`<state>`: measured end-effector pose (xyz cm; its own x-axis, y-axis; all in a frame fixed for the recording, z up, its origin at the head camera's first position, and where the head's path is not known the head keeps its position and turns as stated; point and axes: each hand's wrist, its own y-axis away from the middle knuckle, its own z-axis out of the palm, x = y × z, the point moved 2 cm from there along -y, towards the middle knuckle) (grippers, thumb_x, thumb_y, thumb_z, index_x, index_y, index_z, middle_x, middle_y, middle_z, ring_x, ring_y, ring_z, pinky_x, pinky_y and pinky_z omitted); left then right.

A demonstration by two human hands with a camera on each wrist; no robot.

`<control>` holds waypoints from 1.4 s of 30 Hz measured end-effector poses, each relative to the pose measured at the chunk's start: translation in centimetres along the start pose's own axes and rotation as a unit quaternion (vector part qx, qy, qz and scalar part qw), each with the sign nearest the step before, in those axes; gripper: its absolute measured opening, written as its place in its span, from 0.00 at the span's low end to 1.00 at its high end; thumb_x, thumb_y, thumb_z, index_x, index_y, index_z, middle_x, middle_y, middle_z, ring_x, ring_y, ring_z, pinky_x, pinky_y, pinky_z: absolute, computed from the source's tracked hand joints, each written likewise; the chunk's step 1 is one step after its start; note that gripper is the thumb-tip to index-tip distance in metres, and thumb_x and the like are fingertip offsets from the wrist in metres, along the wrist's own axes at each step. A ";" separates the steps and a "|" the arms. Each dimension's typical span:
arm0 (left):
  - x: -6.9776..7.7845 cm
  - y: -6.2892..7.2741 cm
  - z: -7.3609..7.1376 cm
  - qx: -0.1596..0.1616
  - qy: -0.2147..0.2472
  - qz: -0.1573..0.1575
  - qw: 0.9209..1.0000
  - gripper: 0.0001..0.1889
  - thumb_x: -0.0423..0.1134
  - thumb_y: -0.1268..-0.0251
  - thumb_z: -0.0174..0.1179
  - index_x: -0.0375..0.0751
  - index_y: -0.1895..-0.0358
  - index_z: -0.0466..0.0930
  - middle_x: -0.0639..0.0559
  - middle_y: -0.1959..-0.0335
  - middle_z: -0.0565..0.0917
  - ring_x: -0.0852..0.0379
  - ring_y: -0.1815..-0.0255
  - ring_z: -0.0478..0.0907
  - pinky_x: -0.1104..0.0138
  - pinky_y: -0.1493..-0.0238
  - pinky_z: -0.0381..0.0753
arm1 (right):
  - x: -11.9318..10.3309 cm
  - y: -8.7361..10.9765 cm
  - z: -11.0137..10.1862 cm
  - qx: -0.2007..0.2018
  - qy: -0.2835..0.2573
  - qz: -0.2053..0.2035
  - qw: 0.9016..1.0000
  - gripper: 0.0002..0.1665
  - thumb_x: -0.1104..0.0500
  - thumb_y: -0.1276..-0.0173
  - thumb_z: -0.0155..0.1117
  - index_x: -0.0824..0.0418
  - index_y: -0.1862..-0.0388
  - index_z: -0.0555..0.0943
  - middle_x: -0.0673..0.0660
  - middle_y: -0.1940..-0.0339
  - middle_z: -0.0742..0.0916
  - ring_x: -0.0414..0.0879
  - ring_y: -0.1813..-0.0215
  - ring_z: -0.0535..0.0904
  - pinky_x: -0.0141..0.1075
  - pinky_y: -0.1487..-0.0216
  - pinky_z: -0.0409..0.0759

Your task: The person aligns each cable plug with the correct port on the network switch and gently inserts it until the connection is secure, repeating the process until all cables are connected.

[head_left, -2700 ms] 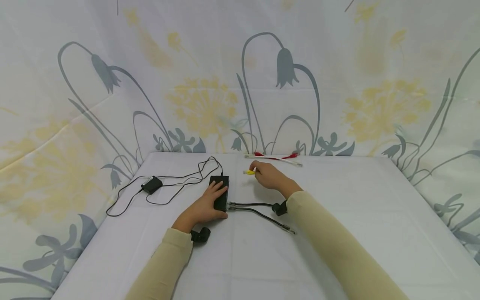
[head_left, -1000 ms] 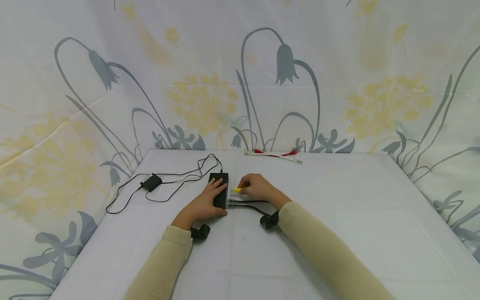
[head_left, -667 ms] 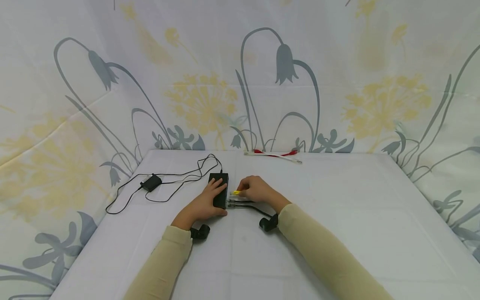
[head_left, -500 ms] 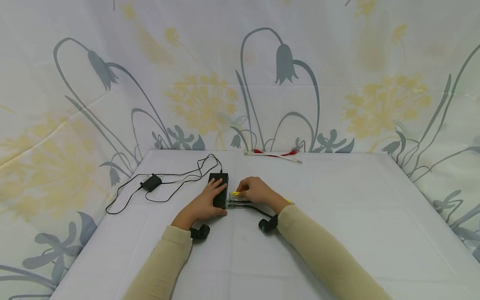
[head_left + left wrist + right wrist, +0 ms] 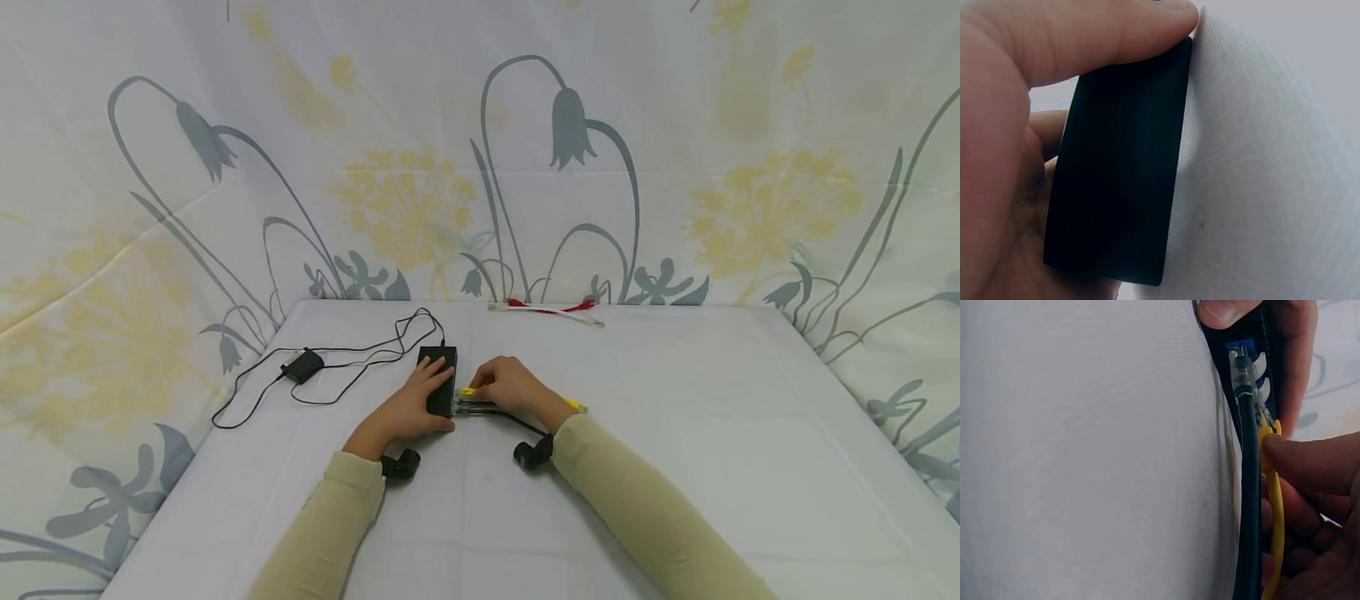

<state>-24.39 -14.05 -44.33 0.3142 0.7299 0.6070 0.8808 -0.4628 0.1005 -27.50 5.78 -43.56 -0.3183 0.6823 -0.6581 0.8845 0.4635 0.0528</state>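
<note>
A black network switch [image 5: 442,405] lies on the white table, gripped by my left hand [image 5: 405,412]. Its fingers spread over the top and the thumb lies at the near end; the left wrist view shows the switch's dark side [image 5: 1119,175]. Two black network cables [image 5: 487,412] are plugged into the right side. My right hand [image 5: 513,387] pinches the yellow network cable [image 5: 1269,450] just behind its clear plug, beside the black cables at the port row. Whether that plug is inside a port I cannot tell. The yellow cable's other end [image 5: 576,405] shows behind the right wrist.
A black power adapter [image 5: 302,367] lies left of the switch, its thin cord looping to the switch's far end. At the table's back edge lie a white network cable [image 5: 551,311] and a red one [image 5: 585,306]. A patterned curtain [image 5: 660,217] hangs behind.
My right hand has brought the yellow cable from near the back of the table toward me and left, up to the switch's right side. The left hand stays on the switch.
</note>
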 end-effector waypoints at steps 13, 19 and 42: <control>-0.1 0.1 0.0 0.000 0.006 0.003 1.000 0.48 0.45 0.46 0.71 0.49 0.23 0.53 0.54 0.19 0.44 0.48 0.19 0.29 0.40 0.27 0.51 | -0.2 -0.1 0.4 -0.003 0.012 -0.004 1.000 0.06 0.56 0.35 0.65 0.52 0.65 0.88 0.46 0.65 0.89 0.45 0.52 0.81 0.44 0.44 0.77; -0.2 0.0 0.2 -0.004 0.005 0.002 1.000 0.48 0.46 0.45 0.71 0.49 0.23 0.53 0.54 0.19 0.43 0.48 0.19 0.29 0.40 0.27 0.50 | -0.2 0.0 0.5 -0.005 0.014 -0.009 1.000 0.06 0.57 0.34 0.65 0.53 0.64 0.89 0.47 0.64 0.89 0.46 0.51 0.81 0.44 0.44 0.77; -0.3 -0.1 0.0 -0.001 -0.003 0.002 1.000 0.48 0.47 0.46 0.71 0.51 0.23 0.53 0.54 0.19 0.43 0.48 0.19 0.30 0.40 0.27 0.51 | -0.5 0.0 0.0 -0.038 0.020 -0.026 0.999 0.10 0.59 0.32 0.63 0.55 0.56 0.88 0.49 0.56 0.90 0.48 0.44 0.80 0.45 0.39 0.76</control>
<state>-24.58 -14.24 -44.58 0.3195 0.7314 0.6025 0.8790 -0.4663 0.1000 -27.33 5.42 -43.20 -0.3781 0.6769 -0.6315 0.8382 0.5399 0.0769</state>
